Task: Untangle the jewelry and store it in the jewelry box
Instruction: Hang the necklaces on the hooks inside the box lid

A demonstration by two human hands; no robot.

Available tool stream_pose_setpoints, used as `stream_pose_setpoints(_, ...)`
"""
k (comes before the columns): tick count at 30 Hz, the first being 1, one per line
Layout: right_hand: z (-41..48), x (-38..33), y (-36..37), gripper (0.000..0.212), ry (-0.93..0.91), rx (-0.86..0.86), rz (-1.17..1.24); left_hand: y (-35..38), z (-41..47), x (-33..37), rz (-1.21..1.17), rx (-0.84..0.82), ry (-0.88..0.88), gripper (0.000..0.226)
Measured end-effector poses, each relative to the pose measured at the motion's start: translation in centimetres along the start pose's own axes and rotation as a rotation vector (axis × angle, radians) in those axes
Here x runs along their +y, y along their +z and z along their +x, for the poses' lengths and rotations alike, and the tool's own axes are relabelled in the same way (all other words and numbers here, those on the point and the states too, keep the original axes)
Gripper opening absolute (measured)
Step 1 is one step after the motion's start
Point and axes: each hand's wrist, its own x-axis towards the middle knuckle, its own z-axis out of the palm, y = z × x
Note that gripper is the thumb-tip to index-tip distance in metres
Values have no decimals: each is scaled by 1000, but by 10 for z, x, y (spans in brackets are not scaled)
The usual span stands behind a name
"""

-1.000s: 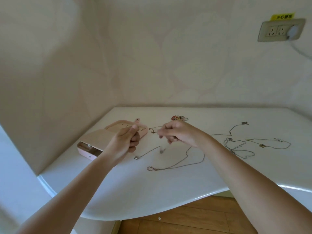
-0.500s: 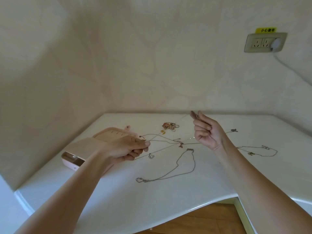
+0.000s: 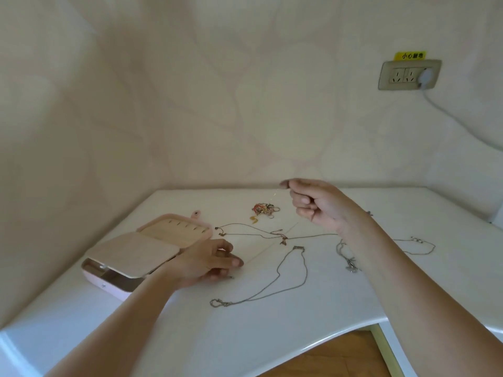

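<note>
A thin pale chain [image 3: 268, 246] stretches taut between my two hands. My right hand [image 3: 313, 201] is raised above the white table [image 3: 190, 322] and pinches its upper end. Low on the table beside the pink jewelry box [image 3: 130, 257], my left hand [image 3: 209, 261] pinches the lower end. The box lies open, and its lid shows a row of slots. Loose on the table are a silver necklace [image 3: 275, 281], a dark chain with a small pendant [image 3: 255, 232] and a small colourful tangle [image 3: 264, 209].
More silver chains [image 3: 351, 261] lie to the right, partly hidden by my right forearm. A wall socket [image 3: 408, 74] with a plugged cable sits high on the right. Walls enclose the table at the left and back. The curved front edge drops to a wooden floor [image 3: 340, 357].
My right hand has risen and pulled away to the right. My left hand has dropped to the table by the box, so the thin chain now runs straight between them.
</note>
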Motion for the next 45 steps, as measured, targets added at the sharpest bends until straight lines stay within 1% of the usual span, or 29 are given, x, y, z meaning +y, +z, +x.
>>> stream_pose_setpoints(2, 5, -13, 16, 20, -61, 3, -148, 2, -1, 0, -81, 49, 47, 19)
stream_pose_setpoints(4, 10, -27, 33, 21, -91, -33, -277, 2, -5, 2, -104, 88, 97, 16)
stream_pose_setpoints(7, 18, -43, 57, 20, -101, -87, -472, -2, -17, 7, 31, 188, 201, 19)
stream_pose_setpoints(10, 25, -47, 73, 19, -90, -112, -594, -13, -39, 14, 166, 271, 290, 21)
stream_pose_setpoints(11, 26, -46, 77, 19, -84, -115, -625, -22, -46, 15, 257, 311, 306, 22)
stream_pose_setpoints(13, 28, -41, 85, 19, -72, -117, -668, -47, -54, 14, 564, 454, 271, 22)
stream_pose_setpoints(15, 30, -33, 92, 19, -52, -106, -676, -82, -56, 9, 825, 632, 145, 27)
stream_pose_setpoints(17, 32, -24, 97, 19, -22, -108, -690, -115, -56, 1, 903, 728, 0, 33)
stream_pose_setpoints(19, 33, -19, 101, 19, -5, -133, -728, -134, -56, -2, 911, 712, -107, 41)
stream_pose_setpoints(21, 33, -19, 105, 19, -8, -147, -759, -139, -55, -3, 937, 622, -196, 48)
stream_pose_setpoints(23, 34, -24, 110, 18, -24, -140, -782, -138, -51, -5, 991, 569, -241, 59)
stream_pose_setpoints(25, 35, -28, 114, 16, -46, -129, -794, -138, -46, -13, 1015, 571, -266, 67)
stream_pose_setpoints(29, 39, -27, 120, 16, -56, -122, -823, -125, -39, -32, 1026, 695, -344, 62)
stream_pose_setpoints(31, 43, -23, 123, 17, -49, -122, -822, -114, -40, -33, 1075, 729, -398, 60)
stream_pose_setpoints(36, 53, -13, 133, 17, -57, -128, -823, -118, -38, -35, 1176, 620, -401, 60)
stream_pose_setpoints(37, 55, -12, 135, 16, -60, -127, -828, -118, -39, -31, 1145, 624, -405, 59)
stream_pose_setpoints(41, 68, -17, 146, 15, -69, -91, -872, -118, -34, -22, 918, 752, -343, 50)
stream_pose_setpoints(43, 75, -23, 151, 15, -108, -91, -890, -118, -33, -23, 858, 819, -342, 48)
stream_pose_setpoints(45, 84, -34, 155, 16, -157, -96, -889, -116, -30, -26, 815, 853, -320, 47)
